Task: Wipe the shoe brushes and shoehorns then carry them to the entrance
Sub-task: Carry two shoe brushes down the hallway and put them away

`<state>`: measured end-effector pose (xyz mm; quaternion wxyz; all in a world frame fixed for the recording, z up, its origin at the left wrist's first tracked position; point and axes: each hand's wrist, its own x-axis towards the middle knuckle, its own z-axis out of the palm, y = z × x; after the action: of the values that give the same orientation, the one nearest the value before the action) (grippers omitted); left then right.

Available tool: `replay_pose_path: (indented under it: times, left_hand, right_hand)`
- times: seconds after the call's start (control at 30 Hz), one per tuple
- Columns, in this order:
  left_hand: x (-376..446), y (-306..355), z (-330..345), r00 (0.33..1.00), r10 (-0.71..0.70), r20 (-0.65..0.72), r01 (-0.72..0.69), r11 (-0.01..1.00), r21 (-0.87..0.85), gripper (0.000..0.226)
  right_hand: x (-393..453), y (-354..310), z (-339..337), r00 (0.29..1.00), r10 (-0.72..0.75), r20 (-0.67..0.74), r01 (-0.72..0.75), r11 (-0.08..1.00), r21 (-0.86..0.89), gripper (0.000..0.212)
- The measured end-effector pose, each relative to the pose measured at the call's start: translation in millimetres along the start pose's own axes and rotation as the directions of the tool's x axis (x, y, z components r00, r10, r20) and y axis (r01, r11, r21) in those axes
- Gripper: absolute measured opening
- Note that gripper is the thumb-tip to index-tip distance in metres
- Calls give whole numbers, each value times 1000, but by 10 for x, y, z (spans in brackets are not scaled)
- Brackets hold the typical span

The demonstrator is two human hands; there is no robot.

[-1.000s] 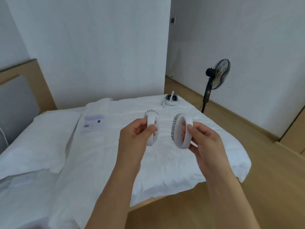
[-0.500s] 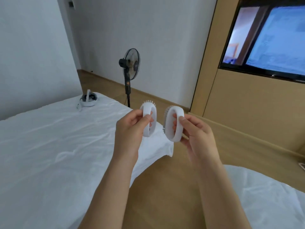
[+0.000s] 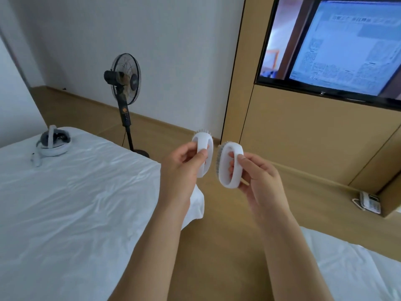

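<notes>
The left hand (image 3: 181, 168) holds a white oval plastic shoe brush with a loop handle (image 3: 202, 156) upright in front of the body, above the strip of wooden floor (image 3: 217, 246) between two beds. Its grip is clamped on the brush: the thumb lies across the near face of the loop and the fingers curl around its left side. Short bristles show at the top edge of this brush.

The right hand (image 3: 258, 183) holds a second white oval plastic shoe brush (image 3: 230, 166), tilted a little to the left at the top. Its grip is also clamped, the thumb pressed on the right rim and the fingers passing through the loop opening. A row of grey bristles runs along the left edge of this brush and faces the first brush. The two brushes are just beside each other with a narrow gap between them, not touching.

On the left, a bed with a wrinkled white sheet (image 3: 76, 203) fills the near and middle ground. At its far left corner lies a white and grey headset with a strap (image 3: 53, 143). Beyond the bed, a black pedestal fan (image 3: 125, 83) stands on the floor by the white wall. On the right, a corner of another white bed (image 3: 358, 268) shows in the near right. A wall-mounted screen (image 3: 338, 44), lit and blurred, sits in tan wooden panelling, and a white corded telephone (image 3: 368, 204) rests on a low ledge at the far right.
</notes>
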<state>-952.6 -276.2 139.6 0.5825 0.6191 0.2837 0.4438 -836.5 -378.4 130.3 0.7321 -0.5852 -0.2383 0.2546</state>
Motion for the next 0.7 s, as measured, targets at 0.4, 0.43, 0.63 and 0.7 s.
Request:
replay_pose_path:
  times: [0.4, 0.43, 0.63, 0.7]
  left_hand:
    - [1719, -496, 218, 998, -23, -65, 25, 999, 23, 21]
    - [1848, -549, 288, 997, -23, -69, 25, 999, 27, 20]
    - [2649, -851, 863, 989, -27, -143, 31, 999, 32, 16]
    - [2940, -910, 1094, 984, -15, -180, 22, 999, 36, 19]
  right_hand:
    - [1779, 305, 388, 999, 13, 39, -15, 998, 59, 17]
    - [1939, 332, 370, 999, 13, 43, -15, 998, 64, 16]
    - [3058, 451, 146, 994, 17, 105, -26, 996, 80, 16]
    - [3485, 448, 59, 989, 26, 143, -39, 995, 87, 16]
